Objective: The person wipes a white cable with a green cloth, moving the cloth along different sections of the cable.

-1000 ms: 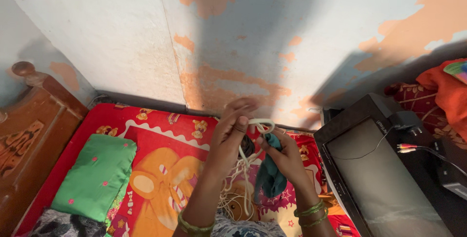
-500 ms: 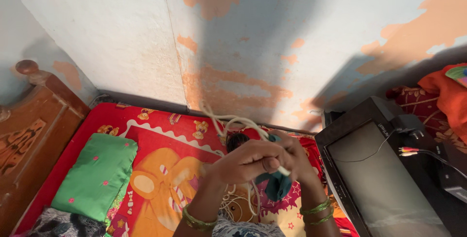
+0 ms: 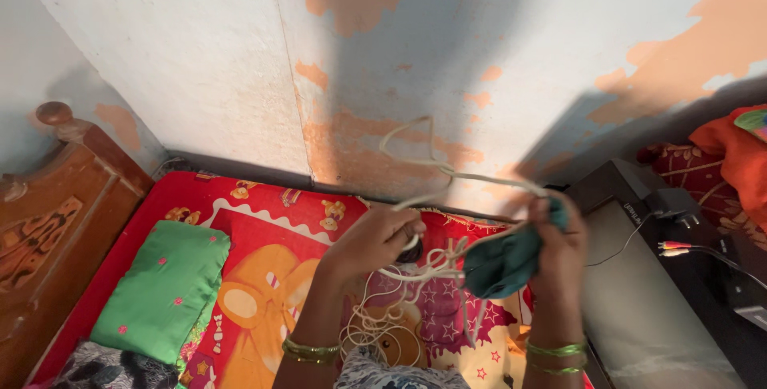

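A: What is held above the bed?

B: A thin cream-white cord (image 3: 435,169) is gripped at 2 places. One stretch is pinched in the left hand (image 3: 375,237), and another is clenched in the right hand (image 3: 559,241) together with a bunched teal cloth (image 3: 502,263).

A: How is the cord shaped?

B: It is looped upward before the peeling pale wall (image 3: 200,53), knotted between the hands, and tangled coils are hung down over the red cartoon-printed bedsheet (image 3: 256,277).
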